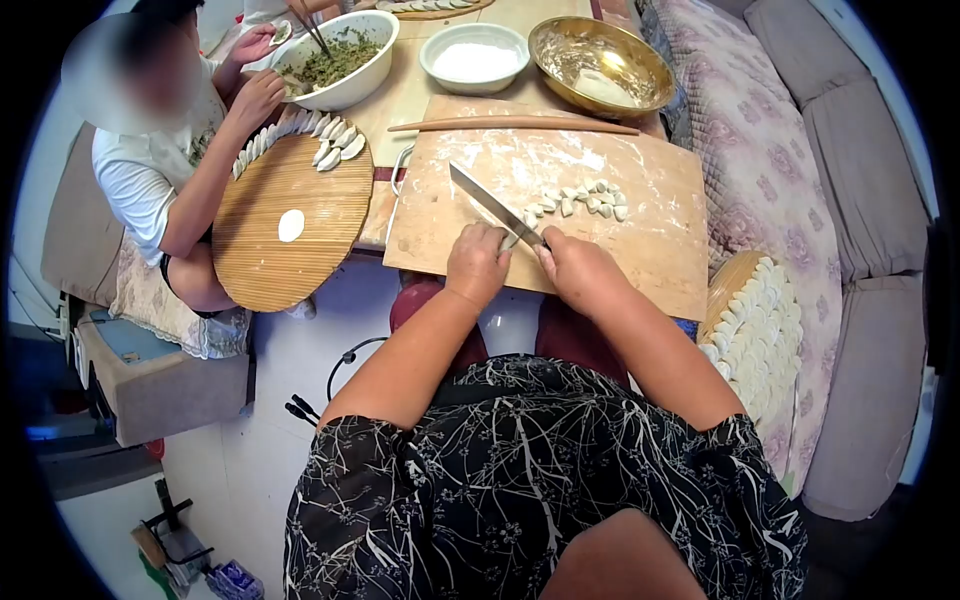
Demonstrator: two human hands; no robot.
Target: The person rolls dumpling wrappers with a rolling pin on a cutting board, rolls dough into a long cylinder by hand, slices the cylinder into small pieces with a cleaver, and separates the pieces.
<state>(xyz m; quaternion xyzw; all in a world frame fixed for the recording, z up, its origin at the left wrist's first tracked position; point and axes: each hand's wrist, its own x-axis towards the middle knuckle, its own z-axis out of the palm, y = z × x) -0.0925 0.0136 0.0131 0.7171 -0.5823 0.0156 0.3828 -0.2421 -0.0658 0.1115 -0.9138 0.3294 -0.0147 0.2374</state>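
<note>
My right hand (580, 268) is wrapped round the handle of a kitchen knife (488, 200), its broad blade pointing up and left over the floured wooden board (640, 165). Left of the blade, my left hand (478, 262) is closed, fingers curled over a strip of dough (510, 240); only a short end shows beside the knife. Several cut dough pieces (598, 200) lie to the right of the blade, some close against it. Across the board's far edge rests a long, thin rolling pin (515, 124).
Behind the board stand a white bowl of flour (474, 55) and a golden bowl (640, 75) with dough. At left, a person (150, 170) fills a wrapper beside a filling bowl (385, 55) and a round slatted board (330, 240) with dumplings. A dumpling-covered tray (735, 275) lies right.
</note>
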